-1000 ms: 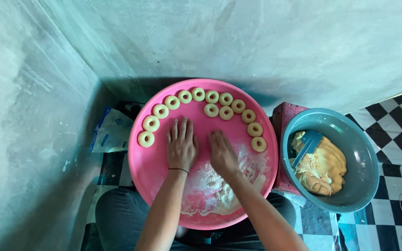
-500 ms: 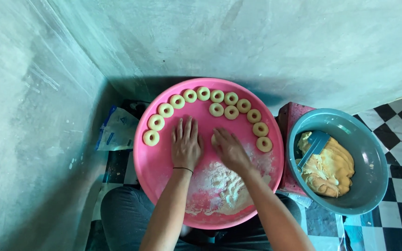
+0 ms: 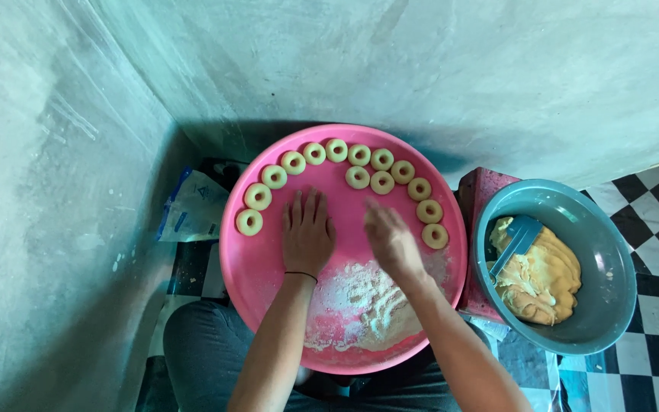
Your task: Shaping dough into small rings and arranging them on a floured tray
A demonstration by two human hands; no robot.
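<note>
A grey bowl (image 3: 612, 305) holds yellow dough (image 3: 547, 278) and a scraper (image 3: 519, 238).

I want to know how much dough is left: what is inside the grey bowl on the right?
The grey bowl holds a mound of pale yellow dough with a blue scraper resting on it. Whatever lies beneath the dough is covered, so its depth cannot be judged.

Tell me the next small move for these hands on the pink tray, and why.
Probably roll both palms forward again: the left hand lies flat on the pink tray, the right hand beside it, blurred. No dough shows beneath them. The row of dough rings has room to continue.
</note>
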